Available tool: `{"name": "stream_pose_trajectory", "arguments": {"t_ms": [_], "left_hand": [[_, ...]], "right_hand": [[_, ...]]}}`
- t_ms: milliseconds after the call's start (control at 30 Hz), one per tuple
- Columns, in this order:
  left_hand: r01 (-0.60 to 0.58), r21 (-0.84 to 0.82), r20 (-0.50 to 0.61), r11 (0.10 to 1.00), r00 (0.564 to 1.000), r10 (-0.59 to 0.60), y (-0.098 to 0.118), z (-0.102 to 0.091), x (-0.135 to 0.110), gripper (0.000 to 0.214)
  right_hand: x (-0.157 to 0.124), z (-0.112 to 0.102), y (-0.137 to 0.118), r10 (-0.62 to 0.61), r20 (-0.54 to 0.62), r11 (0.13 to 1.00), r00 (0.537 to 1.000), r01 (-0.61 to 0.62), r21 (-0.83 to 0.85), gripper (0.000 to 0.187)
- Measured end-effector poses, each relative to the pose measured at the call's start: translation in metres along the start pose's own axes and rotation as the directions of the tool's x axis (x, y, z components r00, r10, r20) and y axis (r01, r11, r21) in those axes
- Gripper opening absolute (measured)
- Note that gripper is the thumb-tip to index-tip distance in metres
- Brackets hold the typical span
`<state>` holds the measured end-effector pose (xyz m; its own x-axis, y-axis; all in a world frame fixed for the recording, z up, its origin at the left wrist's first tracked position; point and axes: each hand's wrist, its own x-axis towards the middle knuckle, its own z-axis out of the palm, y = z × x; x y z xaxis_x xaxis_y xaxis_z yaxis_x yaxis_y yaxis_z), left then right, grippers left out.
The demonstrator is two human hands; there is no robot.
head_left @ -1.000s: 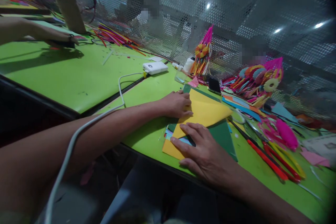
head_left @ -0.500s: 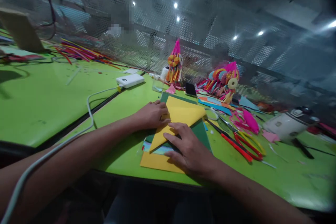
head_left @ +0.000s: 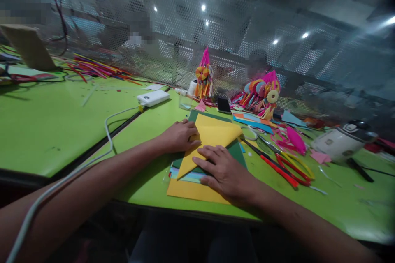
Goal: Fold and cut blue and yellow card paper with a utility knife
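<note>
A yellow sheet of paper (head_left: 212,133), folded over into a triangle, lies on a dark green sheet (head_left: 236,151) and a small stack of coloured sheets on the green table (head_left: 61,127). My left hand (head_left: 179,136) rests on the left edge of the fold, fingers curled down on the paper. My right hand (head_left: 226,171) lies flat with fingers spread, pressing the lower part of the yellow sheet and the green one.
Red and yellow scissors (head_left: 286,166) lie right of the paper. Behind stand paper decorations (head_left: 203,76), a phone (head_left: 224,105), a white power bank (head_left: 153,98) with its cable, and a white device (head_left: 342,141) at right. A mesh screen backs the table.
The view swung right and steadied; another person's arm at far left left the picture. My right hand slid up along the yellow fold, then slightly back. My left hand stayed put.
</note>
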<state>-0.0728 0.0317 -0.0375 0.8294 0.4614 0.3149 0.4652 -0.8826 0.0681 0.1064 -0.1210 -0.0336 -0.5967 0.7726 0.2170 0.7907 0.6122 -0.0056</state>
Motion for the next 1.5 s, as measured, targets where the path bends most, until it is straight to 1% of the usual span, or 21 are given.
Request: {"name": "stream_pose_trajectory", "arguments": {"t_ms": [67, 133, 200, 300, 367, 467, 600, 767, 833, 1133, 1267, 1333, 1400, 1500], "left_hand": [[-0.007, -0.005, 0.001, 1.0, 1.0, 0.007, 0.0, -0.001, 0.0, 0.03], [-0.006, -0.006, 0.002, 1.0, 1.0, 0.006, 0.0, -0.001, 0.0, 0.03], [-0.005, -0.007, -0.004, 1.0, 1.0, 0.005, -0.001, -0.001, 0.0, 0.03], [-0.01, -0.009, -0.009, 1.0, 1.0, 0.009, -0.002, 0.0, 0.001, 0.03], [-0.01, -0.009, -0.01, 1.0, 1.0, 0.01, -0.003, 0.001, 0.001, 0.03], [-0.014, -0.007, -0.016, 1.0, 1.0, 0.014, -0.004, 0.002, 0.001, 0.03], [-0.028, -0.007, -0.028, 1.0, 0.999, 0.028, -0.007, 0.004, 0.002, 0.031], [-0.039, -0.02, -0.032, 0.999, 0.999, 0.039, -0.011, 0.006, 0.003, 0.031], [-0.039, -0.029, -0.034, 0.999, 0.999, 0.038, -0.011, 0.006, 0.003, 0.031], [-0.045, -0.075, -0.053, 0.996, 0.998, 0.041, -0.012, 0.005, 0.004, 0.029], [-0.055, -0.066, -0.056, 0.996, 0.997, 0.052, -0.013, 0.005, 0.004, 0.029], [-0.064, -0.056, -0.051, 0.996, 0.997, 0.061, -0.013, 0.004, 0.004, 0.029], [-0.07, -0.048, -0.049, 0.996, 0.997, 0.067, -0.011, 0.003, 0.004, 0.029], [-0.072, -0.046, -0.05, 0.996, 0.996, 0.069, -0.01, 0.003, 0.004, 0.028]], "right_hand": [[0.0, -0.001, 0.0, -0.029, 0.031, 1.0, 0.999, 0.029, 0.005, 0.05], [-0.001, -0.001, 0.003, -0.023, 0.028, 1.0, 0.999, 0.023, 0.02, 0.054], [-0.005, 0.0, 0.007, 0.02, -0.003, 0.999, 1.0, -0.02, 0.033, 0.059], [-0.011, 0.001, 0.014, 0.117, -0.031, 0.993, 0.993, -0.116, 0.033, 0.064], [-0.014, 0.001, 0.018, 0.14, -0.005, 0.99, 0.99, -0.14, 0.025, 0.064], [-0.015, 0.0, 0.021, 0.131, 0.044, 0.991, 0.99, -0.131, 0.015, 0.062], [-0.016, 0.0, 0.018, 0.166, 0.055, 0.986, 0.985, -0.166, -0.015, 0.063], [-0.02, -0.002, 0.009, 0.312, 0.05, 0.948, 0.949, -0.308, -0.081, 0.066], [-0.022, -0.004, 0.006, 0.353, 0.038, 0.931, 0.935, -0.347, -0.111, 0.068], [-0.023, -0.014, 0.002, 0.422, -0.016, 0.889, 0.906, -0.418, -0.188, 0.075], [-0.018, -0.018, 0.005, 0.418, -0.036, 0.888, 0.908, -0.417, -0.194, 0.072], [-0.014, -0.019, 0.008, 0.374, -0.033, 0.91, 0.927, -0.374, -0.178, 0.068], [-0.012, -0.017, 0.012, 0.306, -0.034, 0.941, 0.952, -0.307, -0.142, 0.062], [-0.011, -0.012, 0.016, 0.258, -0.049, 0.963, 0.965, -0.261, -0.074, 0.058]]}}
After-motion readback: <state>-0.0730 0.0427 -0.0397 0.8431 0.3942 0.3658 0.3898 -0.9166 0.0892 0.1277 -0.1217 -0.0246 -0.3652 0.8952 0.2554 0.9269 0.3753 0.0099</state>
